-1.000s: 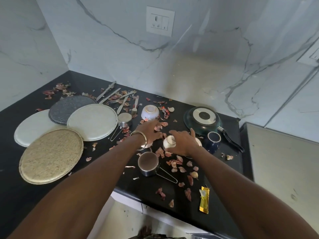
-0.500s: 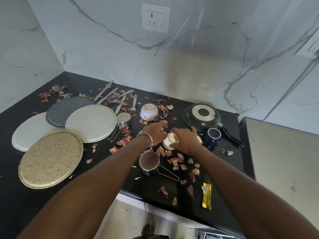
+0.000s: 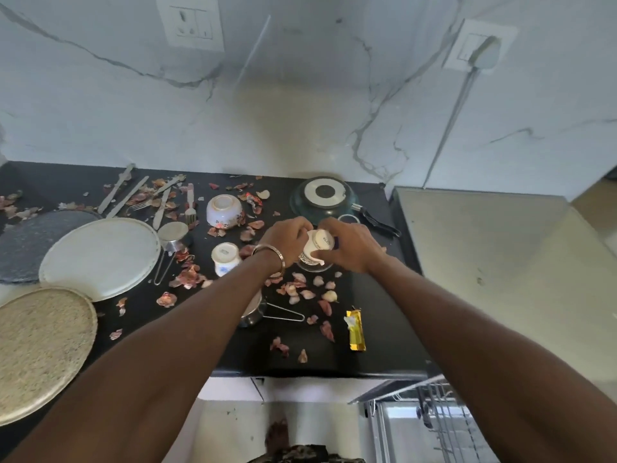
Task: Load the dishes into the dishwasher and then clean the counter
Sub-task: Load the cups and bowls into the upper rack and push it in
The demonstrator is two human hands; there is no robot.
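Both hands meet at the counter's middle right. My left hand (image 3: pixel 286 238) and my right hand (image 3: pixel 354 249) both grip an upturned white cup (image 3: pixel 319 244), which sits tilted over a patterned cup or glass (image 3: pixel 312 265) beneath it. A second upturned white cup (image 3: pixel 225 259) stands just left of my left wrist. Further back sit an upturned floral bowl (image 3: pixel 223 210), an upturned dark pan (image 3: pixel 322 196) and a blue mug (image 3: pixel 348 218), mostly hidden behind my right hand. The open dishwasher rack (image 3: pixel 434 412) shows at the bottom right.
On the black counter (image 3: pixel 380 295) lie a white plate (image 3: pixel 100 259), a grey slate plate (image 3: pixel 23 245), a beige plate (image 3: pixel 40 345), cutlery (image 3: pixel 160 202), two steel measuring cups (image 3: pixel 173 232) (image 3: pixel 257 314), scattered onion peels (image 3: pixel 302 292) and a yellow wrapper (image 3: pixel 355 330).
My left hand has moved right and joined my right hand on the white cup, which is now tilted over another cup. A second white cup has come into view beside my left wrist.
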